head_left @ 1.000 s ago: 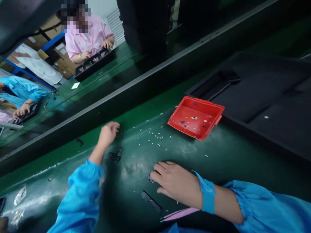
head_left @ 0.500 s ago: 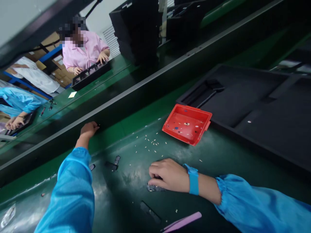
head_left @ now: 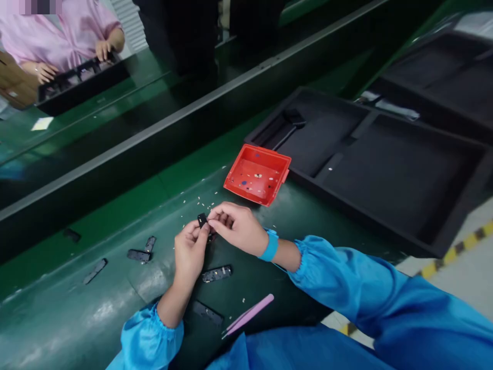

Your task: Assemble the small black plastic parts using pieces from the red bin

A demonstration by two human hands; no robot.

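Moved: left hand [head_left: 191,250] came back from the conveyor edge, right hand [head_left: 235,227] lifted off the mat | head view: both now pinch one small black part [head_left: 202,220] above the green mat [head_left: 96,303], near the red tray [head_left: 257,176] | likely inspection or fitting begins.

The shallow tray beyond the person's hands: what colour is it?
Red; the shallow tray shows in the head view, dotted with small bits.

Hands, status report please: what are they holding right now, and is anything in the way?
Left hand and right hand together pinch a small black part above the green mat. Red tray just beyond, black strips below. Nothing blocking.
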